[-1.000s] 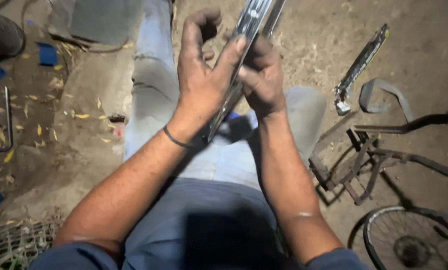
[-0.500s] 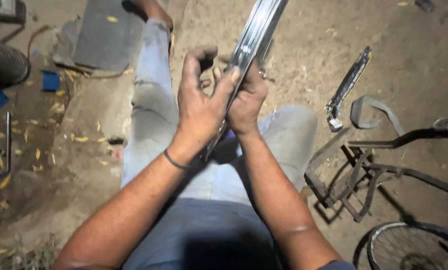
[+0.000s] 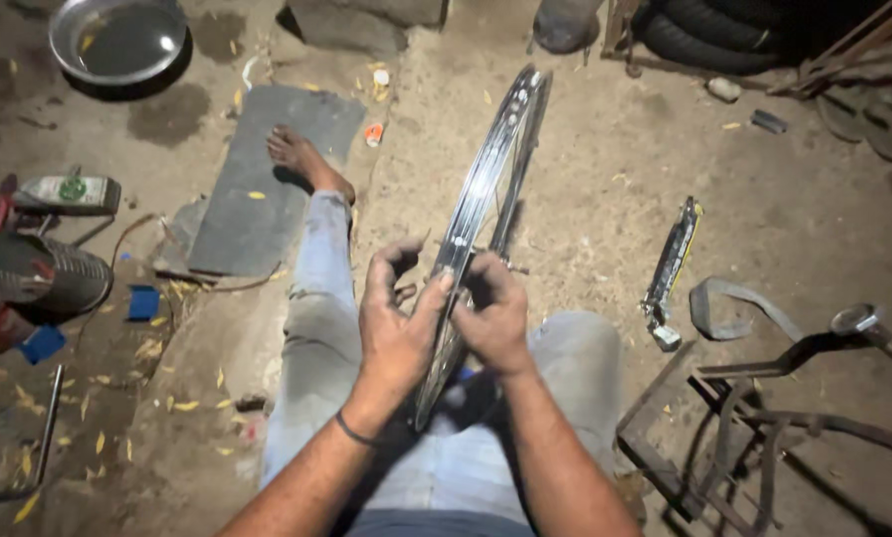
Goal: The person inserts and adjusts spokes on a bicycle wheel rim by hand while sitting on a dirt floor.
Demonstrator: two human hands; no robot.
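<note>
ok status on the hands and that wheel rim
Left hand and right hand both gripping the wheel rim, one each side. Rim upright on edge over the lap. Nothing blocking it.

Place: dirt-floor cycle repair workshop
Signs: stacked tyres; bare wheel rim; bicycle frame; metal basin

Bare sandy ground is lying open ahead and to the right of the upright wheel rim, which is dividing the space between the left hand and right hand. A metal frame and a chrome bar are crowding the right side. A dark slab, a can and a blue block are cluttering the left. Tyres are closing off the far edge.
</note>
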